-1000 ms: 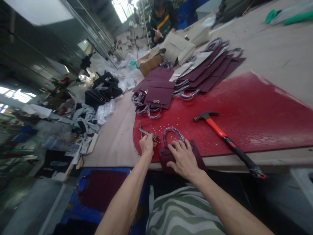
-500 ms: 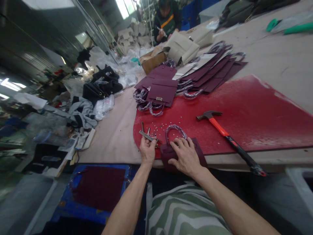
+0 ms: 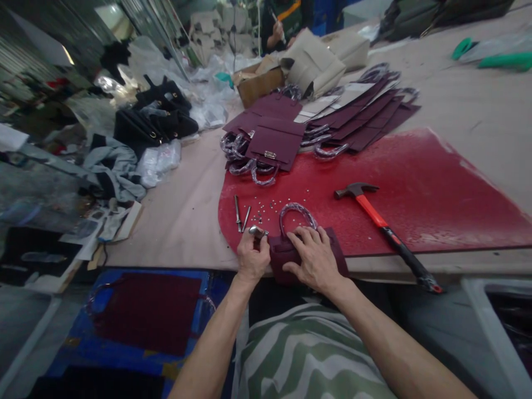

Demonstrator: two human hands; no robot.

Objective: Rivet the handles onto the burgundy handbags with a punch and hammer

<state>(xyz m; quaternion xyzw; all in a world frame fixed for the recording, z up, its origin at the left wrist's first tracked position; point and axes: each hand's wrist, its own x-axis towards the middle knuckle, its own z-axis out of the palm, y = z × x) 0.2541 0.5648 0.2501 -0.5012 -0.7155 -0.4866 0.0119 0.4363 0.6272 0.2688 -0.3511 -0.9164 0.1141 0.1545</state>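
Note:
A short silvery metal bar (image 3: pixel 258 231) is gripped in my left hand (image 3: pixel 252 259), its exact kind unclear from this angle. Just right of it, a burgundy bag piece (image 3: pixel 337 252) lies at the table's front edge. Its looped handle (image 3: pixel 296 206), wrapped in clear plastic, points away from me. My right hand (image 3: pixel 315 257) rests flat on this piece with fingers spread. Beyond my left hand lie two metal punch-like rods, a thicker one (image 3: pixel 237 213) and a thinner one (image 3: pixel 246 218). Small metal studs (image 3: pixel 272 205) are scattered beside them.
A claw hammer (image 3: pixel 384 230) lies on the red mat (image 3: pixel 449 205) to the right. Burgundy bag panels (image 3: pixel 276 141) with wrapped handles are stacked behind. Another burgundy panel (image 3: pixel 149 313) sits on a blue surface at lower left. A co-worker (image 3: pixel 286 25) is across the table.
The metal bar in my left hand has turned from lying crosswise to pointing away, nearer the bag piece. My right hand stays on the piece. The view has tilted down.

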